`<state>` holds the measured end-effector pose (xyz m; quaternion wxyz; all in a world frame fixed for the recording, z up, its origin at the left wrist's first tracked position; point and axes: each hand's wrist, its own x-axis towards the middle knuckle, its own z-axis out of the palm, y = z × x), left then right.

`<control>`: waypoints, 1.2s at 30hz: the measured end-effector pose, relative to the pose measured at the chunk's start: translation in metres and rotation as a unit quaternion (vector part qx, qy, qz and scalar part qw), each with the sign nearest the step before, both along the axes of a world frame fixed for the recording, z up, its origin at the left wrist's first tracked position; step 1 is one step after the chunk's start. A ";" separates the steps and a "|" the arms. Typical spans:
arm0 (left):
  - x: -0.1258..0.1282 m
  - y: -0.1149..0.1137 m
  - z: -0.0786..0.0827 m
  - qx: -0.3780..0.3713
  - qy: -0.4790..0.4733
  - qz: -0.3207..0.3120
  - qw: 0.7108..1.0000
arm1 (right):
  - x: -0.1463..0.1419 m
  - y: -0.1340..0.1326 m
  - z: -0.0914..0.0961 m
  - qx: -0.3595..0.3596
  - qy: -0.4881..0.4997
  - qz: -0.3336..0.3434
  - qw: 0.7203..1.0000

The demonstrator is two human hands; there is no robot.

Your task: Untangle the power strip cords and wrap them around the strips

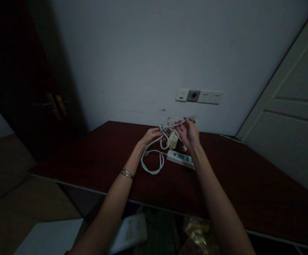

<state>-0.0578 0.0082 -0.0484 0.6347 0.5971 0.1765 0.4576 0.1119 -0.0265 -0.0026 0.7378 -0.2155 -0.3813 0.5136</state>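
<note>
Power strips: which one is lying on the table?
The white strip with blue sockets, flat on the dark red table. The cream strip is raised between the left hand and right hand, which grip white cord.

Both bare arms are extending from the bottom edge of the frame and leaning toward each other near the middle. The left forearm (pixel 116 198) is reaching up from the lower left with its wrist held straight. The left hand (pixel 151 136) is turning palm down, its fingers curling closed on a white cord (pixel 152 173). The right forearm (pixel 214 198) is reaching up from the lower right. The right hand (pixel 189 134), sitting a little higher, is pinching the same cord between thumb and fingertips.
</note>
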 end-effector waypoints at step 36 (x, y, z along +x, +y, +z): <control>0.014 -0.006 -0.013 0.187 0.159 0.182 0.952 | -0.008 -0.006 -0.036 0.064 -0.037 -0.127 0.989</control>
